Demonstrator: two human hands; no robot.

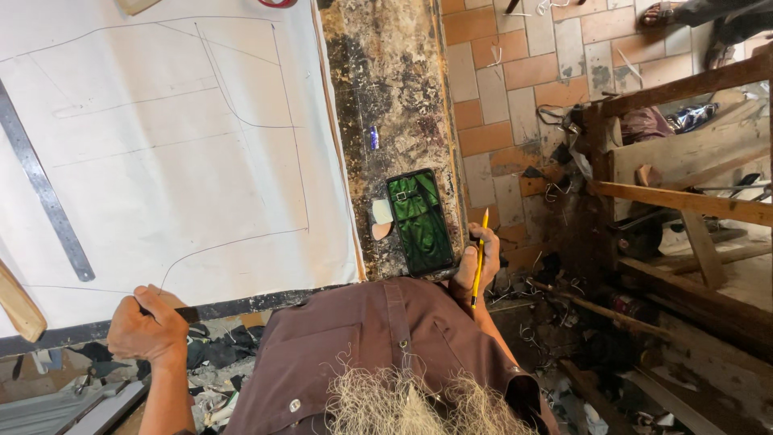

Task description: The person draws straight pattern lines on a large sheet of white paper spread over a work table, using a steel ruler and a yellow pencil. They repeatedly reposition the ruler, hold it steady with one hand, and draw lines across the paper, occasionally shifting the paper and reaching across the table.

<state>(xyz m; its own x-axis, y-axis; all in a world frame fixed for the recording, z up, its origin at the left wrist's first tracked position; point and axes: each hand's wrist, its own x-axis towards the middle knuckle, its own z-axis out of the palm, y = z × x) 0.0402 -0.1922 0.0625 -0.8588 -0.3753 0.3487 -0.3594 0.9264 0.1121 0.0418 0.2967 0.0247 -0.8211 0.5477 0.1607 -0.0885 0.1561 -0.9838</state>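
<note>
A large white sheet (161, 145) with pencil-drawn curves and straight lines lies on a worn table (394, 97). My left hand (149, 326) rests on the sheet's near edge with the fingers curled on the table rim. My right hand (477, 266) holds a yellow pencil (480, 256) upright at the table's near right corner, just right of a black phone (419, 221) with a green picture on its screen. A long metal ruler (44, 189) lies slanted across the sheet's left side.
A small white and tan chalk piece (381, 217) lies left of the phone. A wooden tool handle (18, 302) pokes in at the left edge. Wooden frames and planks (684, 201) stand to the right on a tiled floor (515, 72) with scraps. Another person's foot (664, 12) shows top right.
</note>
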